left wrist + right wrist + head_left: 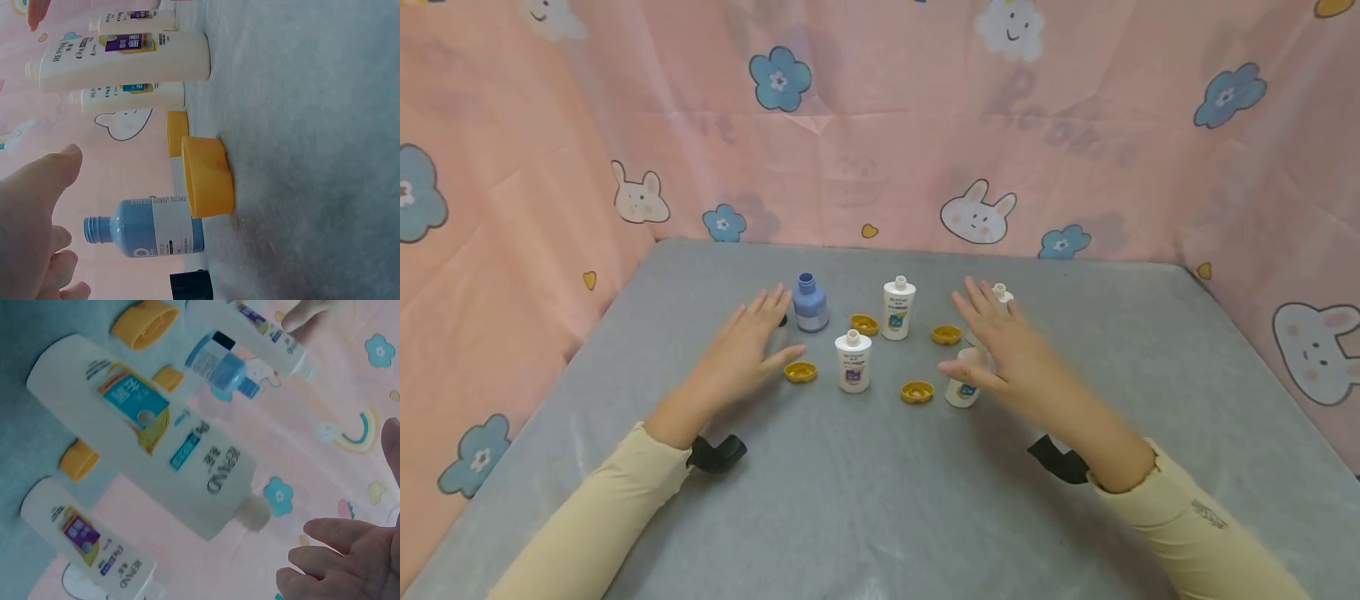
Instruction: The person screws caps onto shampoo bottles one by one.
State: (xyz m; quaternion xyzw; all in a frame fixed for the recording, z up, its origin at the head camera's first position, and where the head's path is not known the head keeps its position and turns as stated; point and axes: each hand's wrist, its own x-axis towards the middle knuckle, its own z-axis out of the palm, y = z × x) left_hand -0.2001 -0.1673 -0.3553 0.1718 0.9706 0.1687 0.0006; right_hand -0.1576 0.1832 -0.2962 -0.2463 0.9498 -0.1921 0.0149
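My left hand point(730, 362) hovers over the table's left part, fingers straight and thumb apart, holding nothing. Beyond its fingertips stands a blue bottle point(810, 310) without a cap, with a black cap point(192, 286) beside it. A yellow cap point(801, 372) lies by the left thumb. Two white shampoo bottles, one nearer point(853, 368) and one farther back point(898, 315), stand uncapped in the middle. Stretched out over the right side, my right hand point(1026, 362) is also bare of any object. It partly hides a front white bottle point(961, 393) and a rear white bottle point(1002, 294).
Three more yellow caps lie among the bottles: a front one point(917, 392), a right one point(947, 335) and a back one point(864, 324). The grey table point(850, 508) is bordered by a pink patterned curtain point(865, 125). Black straps point(718, 454) show at the wrists.
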